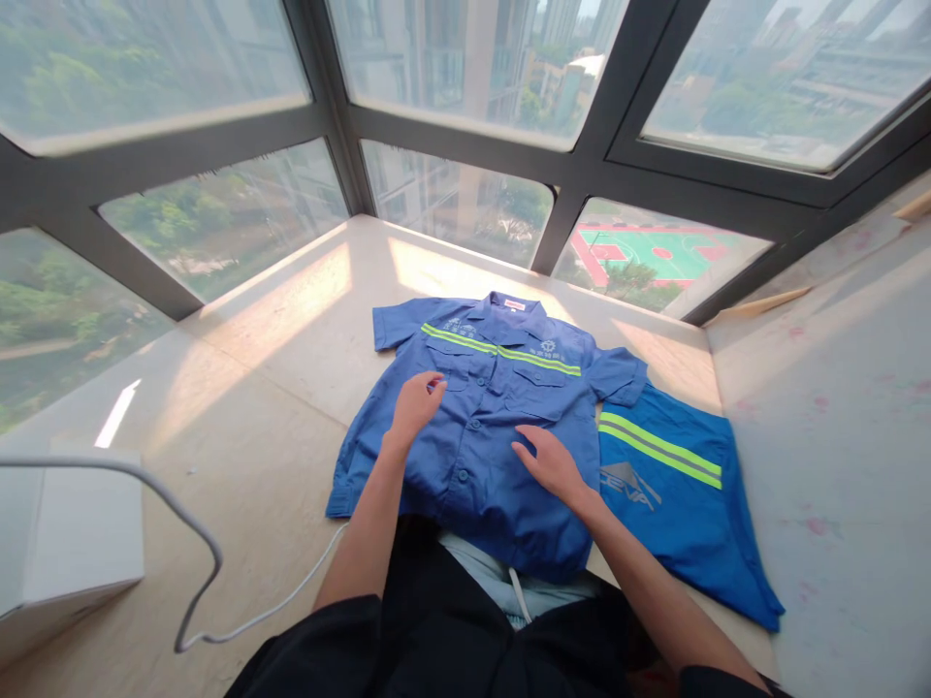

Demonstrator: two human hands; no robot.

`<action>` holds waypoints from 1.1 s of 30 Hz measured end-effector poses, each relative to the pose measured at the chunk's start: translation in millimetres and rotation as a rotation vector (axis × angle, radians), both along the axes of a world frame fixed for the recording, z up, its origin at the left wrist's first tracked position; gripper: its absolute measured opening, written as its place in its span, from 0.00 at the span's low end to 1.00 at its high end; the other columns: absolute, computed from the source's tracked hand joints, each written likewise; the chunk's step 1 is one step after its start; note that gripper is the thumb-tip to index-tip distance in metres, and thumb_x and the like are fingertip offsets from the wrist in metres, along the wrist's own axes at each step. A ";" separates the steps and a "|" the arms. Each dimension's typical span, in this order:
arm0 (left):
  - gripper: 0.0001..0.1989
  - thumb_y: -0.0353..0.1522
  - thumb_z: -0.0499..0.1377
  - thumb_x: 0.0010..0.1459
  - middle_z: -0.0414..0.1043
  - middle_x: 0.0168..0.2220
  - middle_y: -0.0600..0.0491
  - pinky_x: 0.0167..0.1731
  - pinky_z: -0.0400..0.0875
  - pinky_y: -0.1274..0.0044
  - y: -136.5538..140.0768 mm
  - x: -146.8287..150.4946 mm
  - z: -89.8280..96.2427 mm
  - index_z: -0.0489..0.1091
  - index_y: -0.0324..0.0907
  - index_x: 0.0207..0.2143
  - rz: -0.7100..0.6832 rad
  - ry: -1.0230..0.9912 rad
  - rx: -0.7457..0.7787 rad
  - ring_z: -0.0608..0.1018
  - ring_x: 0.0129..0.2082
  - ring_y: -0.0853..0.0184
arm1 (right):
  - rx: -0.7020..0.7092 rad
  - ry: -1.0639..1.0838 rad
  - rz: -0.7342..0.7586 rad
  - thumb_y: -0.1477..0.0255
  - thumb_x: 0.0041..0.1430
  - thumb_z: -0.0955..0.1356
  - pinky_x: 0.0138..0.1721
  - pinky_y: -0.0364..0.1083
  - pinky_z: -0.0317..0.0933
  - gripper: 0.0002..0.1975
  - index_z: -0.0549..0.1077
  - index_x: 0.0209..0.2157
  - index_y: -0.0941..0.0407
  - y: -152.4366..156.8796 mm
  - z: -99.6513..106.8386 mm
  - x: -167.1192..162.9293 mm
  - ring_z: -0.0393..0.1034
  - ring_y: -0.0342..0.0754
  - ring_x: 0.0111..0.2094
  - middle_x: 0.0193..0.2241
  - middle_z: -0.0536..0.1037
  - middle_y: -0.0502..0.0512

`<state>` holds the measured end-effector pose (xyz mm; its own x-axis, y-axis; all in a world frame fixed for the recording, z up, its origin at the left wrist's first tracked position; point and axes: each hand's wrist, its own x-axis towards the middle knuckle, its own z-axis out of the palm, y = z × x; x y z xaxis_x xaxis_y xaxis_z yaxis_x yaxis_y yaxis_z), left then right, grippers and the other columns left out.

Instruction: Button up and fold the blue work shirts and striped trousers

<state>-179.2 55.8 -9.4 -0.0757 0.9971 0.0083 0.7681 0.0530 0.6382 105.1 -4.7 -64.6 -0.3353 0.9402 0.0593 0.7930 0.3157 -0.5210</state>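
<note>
A blue short-sleeved work shirt [501, 456] lies spread out front side up, its collar toward the window. It is buttoned down the middle, with yellow-green reflective stripes across the chest and two flap pockets. Over the shirt's left part is my left hand [417, 405], fingers loosely curved and holding nothing. My right hand [550, 460] is over the right part below the pocket, thumb and fingers apart and nothing between them. I cannot tell whether either hand touches the cloth. A brighter blue folded garment [669, 494] with similar stripes and a grey logo lies partly under the shirt's right sleeve.
Both garments rest on a pale windowsill ledge [269, 407] bordered by grey window frames [465, 136]. At left stands a white box [83, 533], with a grey cable [208, 543] looping in front. A papered wall [829, 436] borders the right side.
</note>
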 end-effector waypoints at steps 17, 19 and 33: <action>0.15 0.35 0.58 0.63 0.75 0.44 0.48 0.44 0.68 0.74 66.8 70.1 -48.3 0.73 0.45 0.51 -0.277 0.245 -0.072 0.77 0.44 0.62 | -0.076 0.283 -0.052 0.76 0.59 0.62 0.50 0.53 0.68 0.24 0.69 0.57 0.55 190.6 11.6 -37.6 0.75 0.50 0.41 0.53 0.75 0.60; 0.15 0.37 0.57 0.64 0.75 0.44 0.48 0.44 0.67 0.73 64.2 69.8 -51.7 0.73 0.45 0.51 -0.268 0.246 -0.057 0.77 0.44 0.62 | -0.134 0.267 -0.111 0.72 0.61 0.62 0.40 0.50 0.71 0.24 0.67 0.59 0.57 219.1 9.4 -49.6 0.75 0.46 0.29 0.52 0.75 0.62; 0.15 0.35 0.51 0.67 0.77 0.34 0.48 0.41 0.67 0.72 46.9 66.9 -73.0 0.76 0.41 0.38 -0.118 -0.143 0.213 0.77 0.37 0.63 | -0.294 0.134 -0.221 0.72 0.52 0.67 0.29 0.41 0.58 0.10 0.65 0.19 0.55 309.3 -4.3 -61.5 0.68 0.45 0.22 0.14 0.61 0.44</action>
<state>-112.3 102.7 -82.4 0.0256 0.9761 0.2159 0.6621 -0.1784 0.7278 43.6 304.6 -68.9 -0.1307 0.9722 -0.1941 0.7439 -0.0333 -0.6674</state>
